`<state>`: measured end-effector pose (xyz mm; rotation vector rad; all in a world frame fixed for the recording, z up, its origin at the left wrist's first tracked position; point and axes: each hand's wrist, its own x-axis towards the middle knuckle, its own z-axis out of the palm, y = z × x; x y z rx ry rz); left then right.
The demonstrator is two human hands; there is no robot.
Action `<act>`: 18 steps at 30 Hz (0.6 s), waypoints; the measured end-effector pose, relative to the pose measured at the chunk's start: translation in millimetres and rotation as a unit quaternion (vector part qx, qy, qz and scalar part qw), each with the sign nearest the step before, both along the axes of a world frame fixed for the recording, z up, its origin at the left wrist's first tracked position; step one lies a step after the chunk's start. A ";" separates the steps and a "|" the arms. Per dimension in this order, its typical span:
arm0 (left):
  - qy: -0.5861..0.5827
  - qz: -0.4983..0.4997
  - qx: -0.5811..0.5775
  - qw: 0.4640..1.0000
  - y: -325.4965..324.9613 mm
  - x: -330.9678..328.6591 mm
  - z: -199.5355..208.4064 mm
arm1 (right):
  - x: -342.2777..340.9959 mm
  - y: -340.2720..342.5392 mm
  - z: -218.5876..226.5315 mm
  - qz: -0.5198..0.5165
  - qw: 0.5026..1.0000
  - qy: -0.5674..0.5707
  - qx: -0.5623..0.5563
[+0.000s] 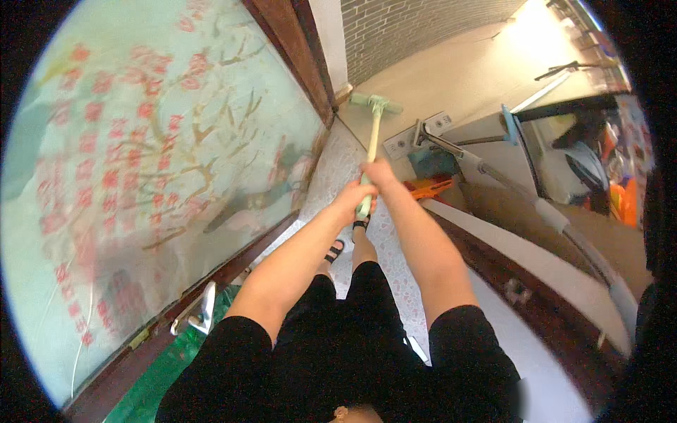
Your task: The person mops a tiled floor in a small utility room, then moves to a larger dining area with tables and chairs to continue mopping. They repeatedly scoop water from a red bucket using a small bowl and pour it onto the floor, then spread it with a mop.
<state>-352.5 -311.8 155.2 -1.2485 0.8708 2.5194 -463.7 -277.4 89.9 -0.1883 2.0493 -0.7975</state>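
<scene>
Both of my hands grip the pale wooden handle of a light green long-handled window squeegee (376, 104). My left hand (355, 197) holds the lower part of the handle, and my right hand (379, 173) sits just above it. The green head points away from me, near the brown wooden door frame (296, 49) and the wall beyond. The handle's lower end is hidden behind my hands.
A large glass pane with red tree-shaped decoration (141, 162) fills the left, with a metal door handle (201, 314) low on its frame. A second long-handled squeegee (486, 169) leans on the right. Speckled floor (338, 169), orange object (430, 187), wall socket (416, 134), brick wall (409, 28).
</scene>
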 end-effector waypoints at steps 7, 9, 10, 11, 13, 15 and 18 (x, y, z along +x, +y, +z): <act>0.008 -0.081 -0.460 0.884 19.1 41.4 62.0 | -17.3 16.8 -41.8 -0.265 0.904 -0.323 -0.092; -0.003 -0.069 -0.525 0.849 20.0 80.3 111.7 | 13.3 42.1 -55.0 -0.261 0.928 -0.262 -0.040; 0.005 -0.100 -0.562 0.821 13.0 88.7 147.9 | 21.8 62.5 -74.2 -0.239 0.940 -0.243 -0.020; -0.019 -0.117 -0.621 0.775 10.8 106.0 171.9 | 32.4 76.6 -86.3 -0.235 0.940 -0.246 -0.025; -0.039 -0.162 -0.750 0.640 -2.4 136.1 213.0 | 55.3 95.4 -98.4 -0.223 0.941 -0.253 -0.035; -0.094 -0.173 -0.805 0.559 -4.3 167.7 244.3 | 71.7 106.4 -77.6 -0.177 0.953 -0.247 0.007; -0.160 -0.178 -0.871 0.430 -8.9 207.3 267.0 | 108.0 160.0 -120.4 -0.072 0.982 -0.162 0.068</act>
